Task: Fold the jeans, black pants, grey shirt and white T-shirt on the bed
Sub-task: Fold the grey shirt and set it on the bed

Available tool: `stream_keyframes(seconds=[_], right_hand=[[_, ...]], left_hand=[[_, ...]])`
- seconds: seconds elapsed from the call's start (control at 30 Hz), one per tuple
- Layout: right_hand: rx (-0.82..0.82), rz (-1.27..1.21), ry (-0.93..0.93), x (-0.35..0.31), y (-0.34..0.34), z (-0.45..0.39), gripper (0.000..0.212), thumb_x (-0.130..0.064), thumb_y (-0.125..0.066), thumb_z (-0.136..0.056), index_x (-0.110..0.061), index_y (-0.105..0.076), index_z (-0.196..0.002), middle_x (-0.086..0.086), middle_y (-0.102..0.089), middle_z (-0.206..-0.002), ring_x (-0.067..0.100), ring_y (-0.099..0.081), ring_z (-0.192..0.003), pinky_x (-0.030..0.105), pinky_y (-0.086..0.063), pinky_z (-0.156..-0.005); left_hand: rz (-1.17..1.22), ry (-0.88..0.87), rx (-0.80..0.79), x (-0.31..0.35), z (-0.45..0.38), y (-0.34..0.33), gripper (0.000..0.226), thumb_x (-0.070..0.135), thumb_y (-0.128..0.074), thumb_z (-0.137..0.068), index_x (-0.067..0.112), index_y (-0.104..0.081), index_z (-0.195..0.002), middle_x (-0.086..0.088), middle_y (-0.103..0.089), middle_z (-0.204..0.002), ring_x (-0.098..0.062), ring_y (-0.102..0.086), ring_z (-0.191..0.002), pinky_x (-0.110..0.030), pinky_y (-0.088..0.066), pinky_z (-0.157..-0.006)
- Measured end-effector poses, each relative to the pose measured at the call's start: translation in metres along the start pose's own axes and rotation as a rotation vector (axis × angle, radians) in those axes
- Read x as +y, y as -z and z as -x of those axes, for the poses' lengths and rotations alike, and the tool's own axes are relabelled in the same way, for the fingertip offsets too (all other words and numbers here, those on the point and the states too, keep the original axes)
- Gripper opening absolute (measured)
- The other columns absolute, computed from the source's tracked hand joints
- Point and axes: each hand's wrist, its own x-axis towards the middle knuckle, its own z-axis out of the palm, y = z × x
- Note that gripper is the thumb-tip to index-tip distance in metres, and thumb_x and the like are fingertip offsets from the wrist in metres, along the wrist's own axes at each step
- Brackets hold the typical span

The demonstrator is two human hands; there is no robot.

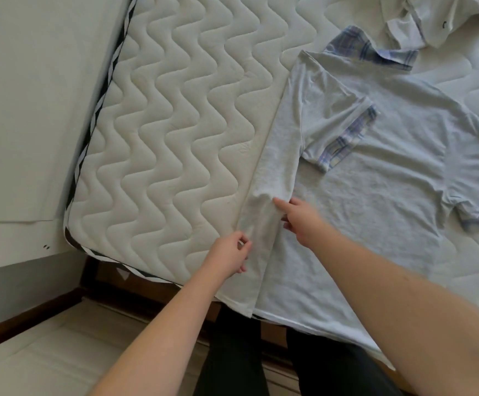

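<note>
A light grey short-sleeved shirt with plaid collar and cuffs (375,172) lies flat on the white quilted mattress (175,124). The left hand (229,252) pinches its folded side edge; the right hand (298,218) presses the fold with index finger extended, other fingers curled. A crumpled white T-shirt (438,18) lies beyond.

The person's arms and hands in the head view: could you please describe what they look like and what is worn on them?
Both forearms are bare up to the frame edge, with no sleeves showing. The left hand and right hand wear no gloves, and no rings, watch or bracelets are visible on the fingers or wrists. The right forearm looks larger, being nearer the wide-angle camera. Below, the person wears dark trousers.
</note>
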Motion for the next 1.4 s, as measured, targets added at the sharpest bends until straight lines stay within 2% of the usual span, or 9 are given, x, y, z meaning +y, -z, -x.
stream_keyframes(seconds=[0.13,0.27,0.47,0.67,0.8,0.97,1.17,1.3,1.4], right_hand=[[-0.054,0.048,-0.051,0.026,-0.005,0.0,0.022,-0.017,-0.069,-0.089,-0.01,-0.063,-0.109,0.009,-0.069,-0.11,0.024,-0.067,-0.099,0.039,-0.055,-0.09],[0.006,0.2,-0.025,0.055,-0.007,0.006,0.025,-0.012,-0.065,-0.089,-0.007,-0.064,-0.114,0.007,-0.07,-0.103,0.025,-0.068,-0.093,0.04,-0.057,-0.087],[0.161,0.322,0.113,0.077,0.002,0.012,0.016,-0.028,-0.058,-0.095,-0.021,-0.068,-0.105,-0.003,-0.071,-0.094,0.017,-0.068,-0.087,0.037,-0.056,-0.081],[-0.069,0.46,-0.023,0.105,-0.007,0.019,0.024,-0.032,-0.069,-0.088,-0.021,-0.066,-0.109,-0.004,-0.071,-0.1,0.016,-0.069,-0.09,0.036,-0.057,-0.086],[-0.003,0.516,-0.061,0.115,-0.014,0.027,0.021,-0.033,-0.055,-0.094,-0.016,-0.064,-0.102,0.004,-0.071,-0.099,0.023,-0.068,-0.088,0.044,-0.056,-0.086],[-0.118,0.419,-0.108,0.145,-0.01,0.047,0.038,-0.03,-0.063,-0.093,-0.015,-0.057,-0.128,0.002,-0.067,-0.119,0.022,-0.065,-0.105,0.044,-0.052,-0.096],[-0.1,0.571,-0.13,0.167,-0.005,0.055,0.017,-0.016,-0.066,-0.091,-0.003,-0.068,-0.101,0.005,-0.074,-0.081,0.016,-0.071,-0.072,0.029,-0.058,-0.073],[-0.122,0.673,-0.164,0.179,-0.01,0.061,0.02,-0.029,-0.069,-0.089,-0.01,-0.067,-0.094,0.008,-0.075,-0.089,0.023,-0.072,-0.085,0.038,-0.057,-0.084],[-0.128,0.675,-0.172,0.181,-0.017,0.063,0.021,-0.037,-0.071,-0.086,-0.017,-0.067,-0.091,0.0,-0.073,-0.085,0.013,-0.071,-0.076,0.027,-0.056,-0.071]], left_hand=[[-0.024,0.002,0.323,-0.025,-0.003,-0.005,0.028,0.027,-0.066,-0.089,0.015,-0.056,-0.113,-0.007,-0.056,-0.106,-0.023,-0.058,-0.094,-0.035,-0.048,-0.085],[-0.077,0.109,0.259,-0.044,-0.008,-0.008,0.054,0.034,-0.07,-0.086,0.013,-0.049,-0.132,-0.009,-0.051,-0.128,-0.026,-0.052,-0.118,-0.038,-0.042,-0.103],[-0.05,0.137,0.117,-0.062,-0.006,-0.014,0.019,0.033,-0.067,-0.089,0.019,-0.054,-0.089,0.003,-0.059,-0.085,-0.024,-0.061,-0.095,-0.028,-0.04,-0.073],[-0.016,0.153,-0.027,-0.074,0.001,-0.018,0.047,0.03,-0.069,-0.088,0.016,-0.05,-0.129,-0.003,-0.064,-0.107,-0.023,-0.061,-0.102,-0.032,-0.048,-0.087],[-0.096,0.127,-0.083,-0.075,0.009,-0.023,0.049,0.041,-0.07,-0.084,0.016,-0.058,-0.125,-0.003,-0.066,-0.115,-0.023,-0.062,-0.104,-0.031,-0.047,-0.081],[-0.194,0.125,-0.111,-0.089,0.025,-0.032,0.041,0.036,-0.067,-0.084,0.016,-0.06,-0.119,-0.004,-0.066,-0.11,-0.019,-0.061,-0.093,-0.035,-0.052,-0.081],[-0.047,0.166,-0.043,-0.107,0.034,-0.031,0.041,0.019,-0.068,-0.087,0.015,-0.052,-0.124,-0.006,-0.065,-0.117,-0.024,-0.062,-0.105,-0.039,-0.05,-0.091],[-0.083,0.168,-0.056,-0.116,0.036,-0.028,0.035,0.02,-0.065,-0.09,0.014,-0.056,-0.124,-0.005,-0.066,-0.118,-0.022,-0.062,-0.104,-0.034,-0.049,-0.087],[-0.066,0.152,-0.044,-0.114,0.035,-0.027,0.031,0.034,-0.065,-0.091,0.017,-0.058,-0.117,0.004,-0.063,-0.102,-0.016,-0.058,-0.093,-0.029,-0.044,-0.078]])
